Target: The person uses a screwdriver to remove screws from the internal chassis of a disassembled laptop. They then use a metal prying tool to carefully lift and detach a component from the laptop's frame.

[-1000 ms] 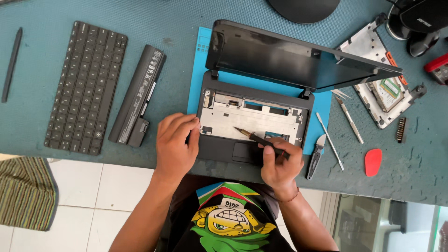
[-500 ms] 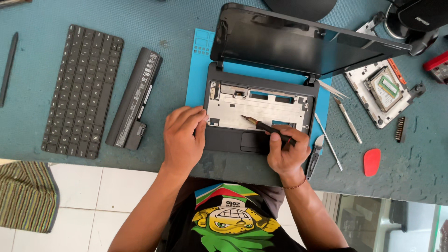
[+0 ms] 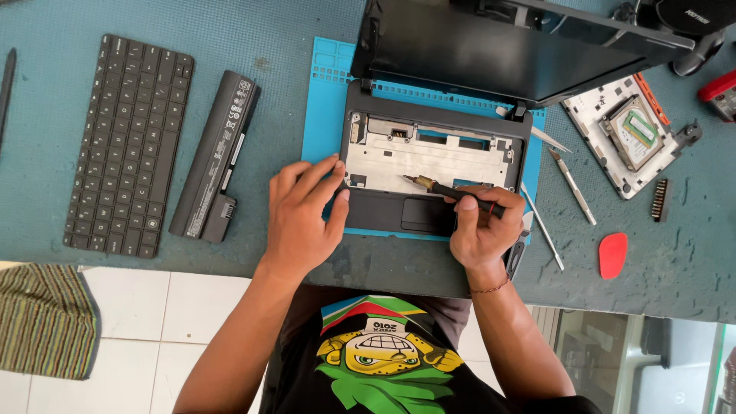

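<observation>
Laptop [image 3: 437, 165], keyboard removed and lid raised, sits on a blue mat [image 3: 326, 100] at the desk's near edge. Right hand [image 3: 479, 230] pinches a screwdriver [image 3: 452, 192], its tip apparently touching the bare metal tray. Left hand [image 3: 303, 215] lies flat, fingers spread, steadying the base's left corner. Detached keyboard [image 3: 126, 146] and battery [image 3: 216, 153] lie well left.

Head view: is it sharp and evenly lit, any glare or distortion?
Head view: sharp, soft even daylight; short shadows under the left hand and right hand; slight sheen on the laptop lid; straight keyboard edges show little distortion.
</observation>
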